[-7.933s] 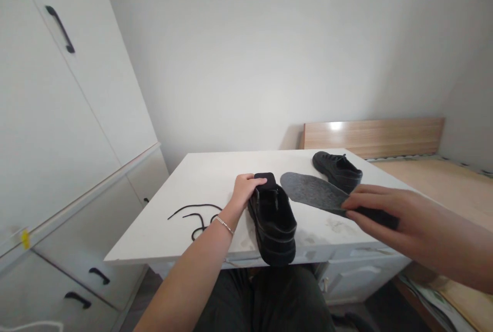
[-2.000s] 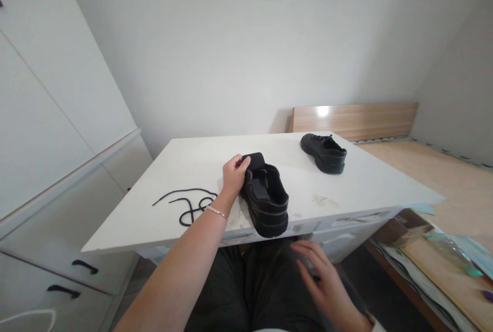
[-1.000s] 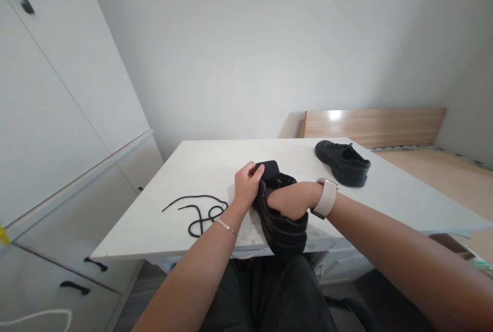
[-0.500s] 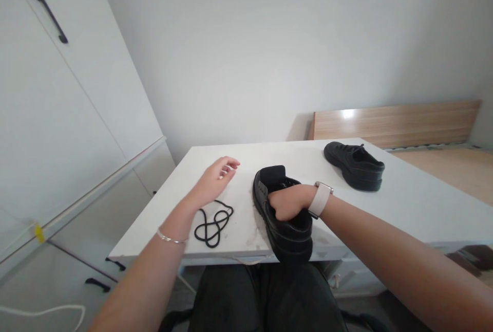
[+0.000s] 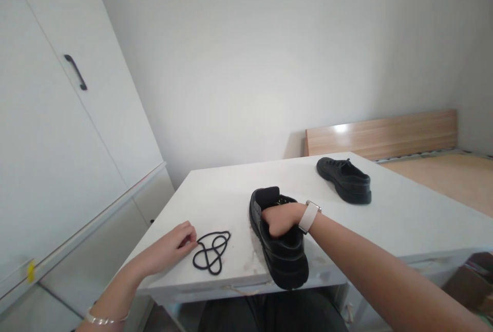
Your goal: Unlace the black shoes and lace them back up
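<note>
My right hand (image 5: 279,220) no longer holds the grey insole it carried over the table (image 5: 231,188) some seconds ago. It dropped to my lap, then went into the near shoe (image 5: 283,255), where its fingers are now tucked out of sight. My left hand (image 5: 173,244) has let go of the shoe's tongue (image 5: 267,194), which it had pinched until a second ago. It swung out over the table and has come down at the near left edge, fingertips at the end of the lace (image 5: 211,252); whether they pinch it I cannot tell. The lace, once spread in long strands, now lies bunched in tight loops, nearer the shoe.
</note>
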Demonstrator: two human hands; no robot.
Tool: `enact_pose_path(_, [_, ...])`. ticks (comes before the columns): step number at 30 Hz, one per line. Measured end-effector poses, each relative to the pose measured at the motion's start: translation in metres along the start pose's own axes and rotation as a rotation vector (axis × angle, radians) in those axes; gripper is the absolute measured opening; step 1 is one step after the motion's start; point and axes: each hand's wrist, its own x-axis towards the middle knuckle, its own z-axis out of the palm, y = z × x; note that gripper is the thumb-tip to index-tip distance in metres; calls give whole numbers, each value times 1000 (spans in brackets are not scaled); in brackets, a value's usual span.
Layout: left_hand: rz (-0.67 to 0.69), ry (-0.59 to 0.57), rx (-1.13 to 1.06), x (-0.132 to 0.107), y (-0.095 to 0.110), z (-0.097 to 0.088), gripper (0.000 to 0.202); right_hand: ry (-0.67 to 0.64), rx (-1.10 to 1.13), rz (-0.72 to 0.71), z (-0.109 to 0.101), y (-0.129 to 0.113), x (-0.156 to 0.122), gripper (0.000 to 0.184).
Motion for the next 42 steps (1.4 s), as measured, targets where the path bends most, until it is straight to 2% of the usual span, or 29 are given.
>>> enact_pose_path(3, [-11,53,-4,3,1,-2,25,19,-3,17,-2,-3,-4,18])
enact_pose_path(5, [-1,127,-21,9,1,-9,26,77,-10,22,-6,-8,-12,12])
enact_pose_path(6, [10,175,-32,14,3,-14,27,138,-13,22,-8,-11,-18,9])
enact_pose_path(8, [42,274,-63,22,13,-24,29,340,-5,21,-12,-19,-32,8])
enact_pose_path(10, [89,364,-133,27,34,-34,31,593,34,11,-18,-29,-45,19])
enact_pose_path(12, [149,461,-269,31,64,-42,30,810,101,-16,-25,-40,-51,28])
enact_pose_path(14, [199,516,-361,32,98,-47,27,976,274,-153,-32,-52,-48,28])
enact_pose_path(15, [222,524,-394,32,115,-49,25,1031,383,-258,-35,-57,-44,36])
enact_pose_path(16, [242,522,-426,31,130,-50,23,1064,504,-369,-37,-62,-38,43])
enact_pose_path(17, [266,515,-457,31,143,-52,22,1078,619,-470,-40,-66,-32,41])
enact_pose_path(19, [300,493,-515,30,160,-56,20,1061,772,-581,-44,-71,-23,20])
enact_pose_path(20, [311,491,-547,30,163,-58,20,1044,836,-613,-47,-71,-21,12])
enact_pose_path(23, [334,501,-673,31,159,-65,21,980,1000,-699,-54,-65,-23,20])
enact_pose_path(27, [314,472,-939,36,143,-68,28,956,1185,-737,-62,-49,-35,32])
enact_pose_path(31, [308,511,-1209,39,136,-78,34,1075,1311,-723,-75,-21,-48,33])
enact_pose_path(34, [379,604,-1351,43,129,-99,25,1238,1445,-719,-94,17,-64,21])
enact_pose_path(37, [444,705,-1426,45,116,-126,13,1379,1578,-691,-114,67,-84,11])
enact_pose_path(40, [478,776,-1543,43,103,-141,27,1493,1657,-635,-117,112,-98,15])
enact_pose_path(42, [471,785,-1586,41,96,-139,39,1538,1679,-590,-107,135,-101,15])
